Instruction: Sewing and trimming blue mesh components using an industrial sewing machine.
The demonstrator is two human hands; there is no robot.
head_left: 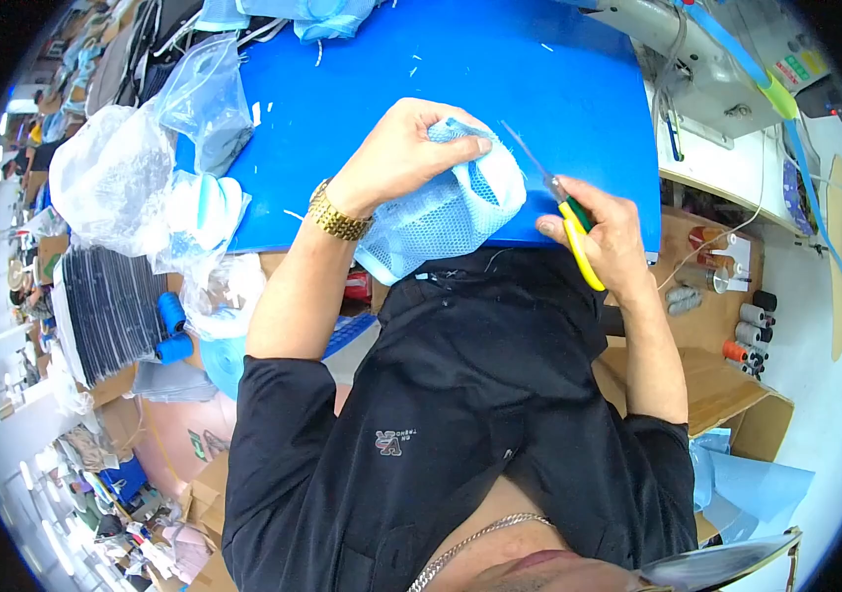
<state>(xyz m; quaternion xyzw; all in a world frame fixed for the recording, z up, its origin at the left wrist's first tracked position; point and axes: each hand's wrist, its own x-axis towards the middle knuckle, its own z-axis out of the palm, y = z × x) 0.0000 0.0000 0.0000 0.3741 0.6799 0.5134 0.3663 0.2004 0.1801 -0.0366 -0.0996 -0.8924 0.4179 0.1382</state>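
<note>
My left hand pinches the upper edge of a light blue mesh fabric piece between thumb and fingers. The piece bulges into a rounded shape with a pale, smooth part on its right, and it hangs over the near edge of the blue table. Just to its right, my right hand grips scissors with yellow and green handles. The thin blades point up and left, apart from the fabric. Whether they are spread is hard to make out.
Short white scraps lie on the blue tabletop. Clear plastic bags and blue fabric crowd its left and far sides. A sewing machine stands at the far right. Thread spools sit beyond my right arm, near a cardboard box.
</note>
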